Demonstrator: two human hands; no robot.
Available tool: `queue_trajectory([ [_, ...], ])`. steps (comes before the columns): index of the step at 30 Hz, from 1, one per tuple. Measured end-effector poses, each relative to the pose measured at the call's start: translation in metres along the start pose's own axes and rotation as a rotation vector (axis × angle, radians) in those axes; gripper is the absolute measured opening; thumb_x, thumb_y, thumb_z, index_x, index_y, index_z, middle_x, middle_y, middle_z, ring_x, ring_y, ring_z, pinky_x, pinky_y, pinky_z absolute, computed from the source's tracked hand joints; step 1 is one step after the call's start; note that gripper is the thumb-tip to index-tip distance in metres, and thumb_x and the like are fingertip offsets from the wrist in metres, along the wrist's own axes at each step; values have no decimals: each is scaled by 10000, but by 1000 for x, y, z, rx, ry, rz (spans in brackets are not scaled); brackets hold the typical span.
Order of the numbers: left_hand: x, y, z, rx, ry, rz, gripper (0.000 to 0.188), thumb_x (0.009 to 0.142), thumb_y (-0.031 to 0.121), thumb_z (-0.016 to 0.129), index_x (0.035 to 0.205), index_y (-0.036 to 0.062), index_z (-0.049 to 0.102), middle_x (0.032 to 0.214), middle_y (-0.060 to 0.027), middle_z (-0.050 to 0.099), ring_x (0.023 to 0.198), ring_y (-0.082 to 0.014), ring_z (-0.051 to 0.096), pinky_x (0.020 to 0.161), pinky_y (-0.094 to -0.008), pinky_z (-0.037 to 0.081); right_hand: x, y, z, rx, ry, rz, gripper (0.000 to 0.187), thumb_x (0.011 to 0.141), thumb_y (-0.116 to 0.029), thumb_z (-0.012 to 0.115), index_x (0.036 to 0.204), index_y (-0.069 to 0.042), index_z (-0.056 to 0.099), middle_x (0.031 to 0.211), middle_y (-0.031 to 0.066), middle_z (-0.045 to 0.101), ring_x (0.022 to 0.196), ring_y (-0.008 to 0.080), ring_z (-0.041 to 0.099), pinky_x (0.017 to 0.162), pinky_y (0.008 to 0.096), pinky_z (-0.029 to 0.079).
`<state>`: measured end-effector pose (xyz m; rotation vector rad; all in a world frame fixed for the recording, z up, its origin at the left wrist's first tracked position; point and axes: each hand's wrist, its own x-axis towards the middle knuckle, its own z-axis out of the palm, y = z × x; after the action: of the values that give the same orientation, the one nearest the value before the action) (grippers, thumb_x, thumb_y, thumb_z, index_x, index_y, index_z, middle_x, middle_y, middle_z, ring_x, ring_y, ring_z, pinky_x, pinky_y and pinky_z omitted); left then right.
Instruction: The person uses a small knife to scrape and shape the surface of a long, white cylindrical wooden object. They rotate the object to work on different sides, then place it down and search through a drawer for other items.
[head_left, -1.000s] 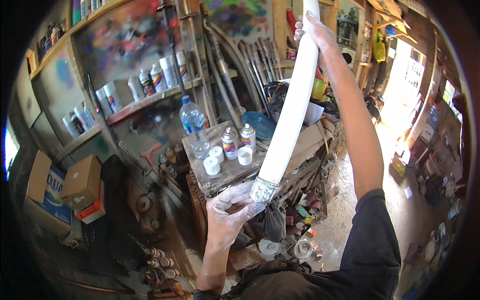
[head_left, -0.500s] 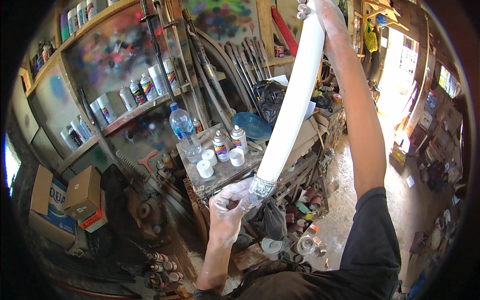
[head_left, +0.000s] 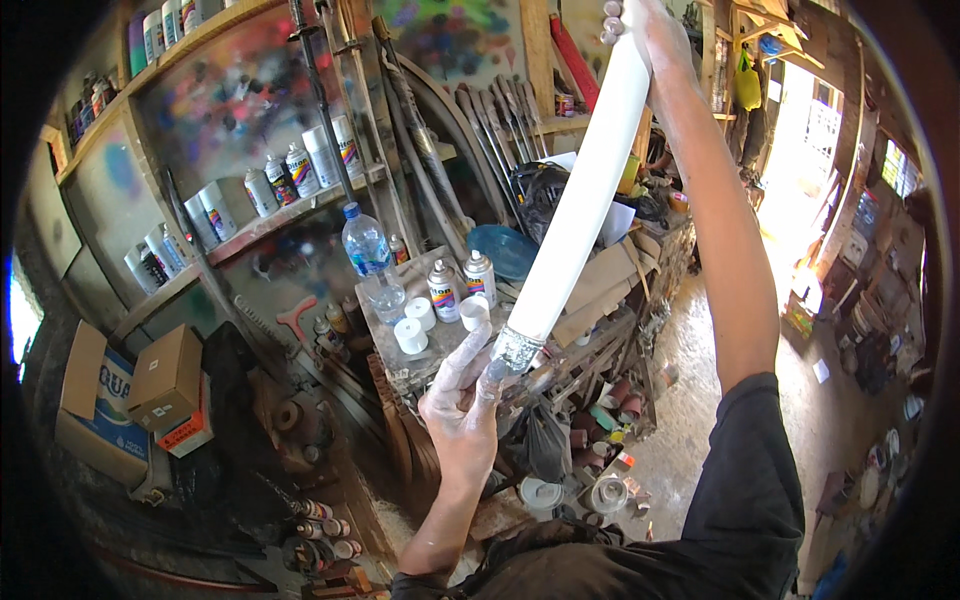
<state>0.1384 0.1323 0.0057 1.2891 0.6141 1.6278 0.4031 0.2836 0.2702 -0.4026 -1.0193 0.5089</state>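
Observation:
A long white curved sheath-like piece (head_left: pixel 585 205) runs from low centre up to the top of the view. My left hand (head_left: pixel 460 405), smeared with white paint, grips its lower end where a patterned metal collar (head_left: pixel 516 350) sits. My right hand (head_left: pixel 640 25) holds its top end, arm stretched high. Behind it stands a small paint-stained table (head_left: pixel 395 368) with two spray cans (head_left: pixel 460 285), a plastic water bottle (head_left: pixel 367 250) and white caps (head_left: pixel 412 328).
Wall shelves (head_left: pixel 250 225) at left carry several spray cans. Long sticks and blades lean against the wall (head_left: pixel 430 130). Cardboard boxes (head_left: pixel 130 395) lie at lower left. Cans and lids litter the floor (head_left: pixel 600 470). A bright doorway (head_left: pixel 810 130) opens at right.
The white piece has been raised and tipped slightly more upright; my right hand has gone up to the top edge. My left hand stays on the lower end.

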Motion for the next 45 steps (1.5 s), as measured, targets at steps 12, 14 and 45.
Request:
queue_trajectory([
  [12, 1, -8, -9, 729, 49, 419, 511, 764, 40, 799, 1228, -63, 612, 1034, -169, 713, 904, -158, 683, 760, -305, 534, -12, 1, -34, -67, 44, 27, 370, 977, -339, 585, 1159, -22, 525, 845, 72, 611, 601, 115, 542, 550, 267, 506],
  [14, 2, -18, -27, 861, 53, 398, 491, 750, 65, 808, 1189, -67, 632, 1009, -146, 714, 885, -174, 687, 783, -315, 538, 9, -13, -52, -303, 178, -55, 391, 972, -344, 597, 1175, -15, 537, 859, 74, 615, 596, 120, 542, 555, 268, 514],
  [45, 12, -249, -179, 1375, -286, -256, 330, 789, 48, 665, 1114, 64, 608, 1093, -180, 621, 1060, -395, 570, 892, -450, 470, -283, -34, -336, 167, 324, -2, 514, 1029, -500, 392, 997, 8, 461, 672, 36, 359, 490, 130, 327, 436, 267, 330],
])
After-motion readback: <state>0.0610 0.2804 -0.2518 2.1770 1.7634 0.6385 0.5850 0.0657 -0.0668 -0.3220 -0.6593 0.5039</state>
